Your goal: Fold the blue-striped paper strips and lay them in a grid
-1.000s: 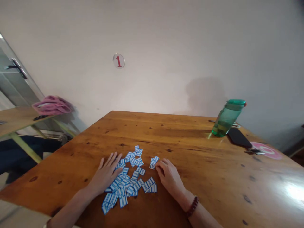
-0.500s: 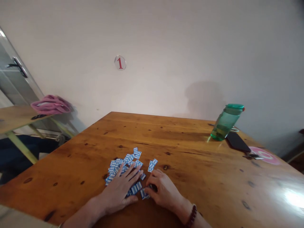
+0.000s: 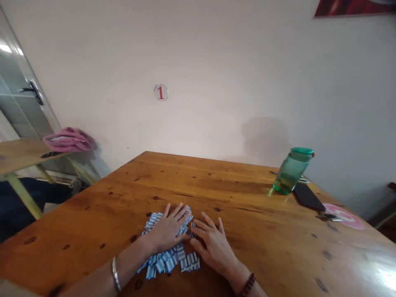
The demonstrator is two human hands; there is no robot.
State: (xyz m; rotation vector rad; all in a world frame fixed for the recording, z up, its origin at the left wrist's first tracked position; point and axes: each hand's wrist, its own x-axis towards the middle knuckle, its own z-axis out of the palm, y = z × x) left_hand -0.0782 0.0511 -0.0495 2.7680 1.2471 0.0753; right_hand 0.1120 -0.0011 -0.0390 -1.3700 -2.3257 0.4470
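Note:
A loose pile of small blue-and-white paper pieces (image 3: 167, 260) lies near the front of the wooden table. My left hand (image 3: 168, 231) rests over the far part of the pile, palm down with its fingers spread, hiding many of the pieces. At the pile's right side is my right hand (image 3: 213, 243), its fingers stretched apart. A few pieces (image 3: 193, 229) show beside its fingertips, between the two hands. Several more pieces (image 3: 190, 262) lie just below the right thumb. What is printed on them is too small to read.
On the right of the wooden table (image 3: 185, 177) stand a green water bottle (image 3: 292, 171), a dark phone (image 3: 308, 197), a small metal object (image 3: 331, 216) and a pink round mat (image 3: 348, 216). A side table (image 3: 21, 156) at the left bears a pink cloth (image 3: 68, 140).
My left hand has moved up and right over the pile. The right hand's curled fingers have spread out. Pieces have shifted, with more now showing below the left hand. The camera view has tilted up slightly.

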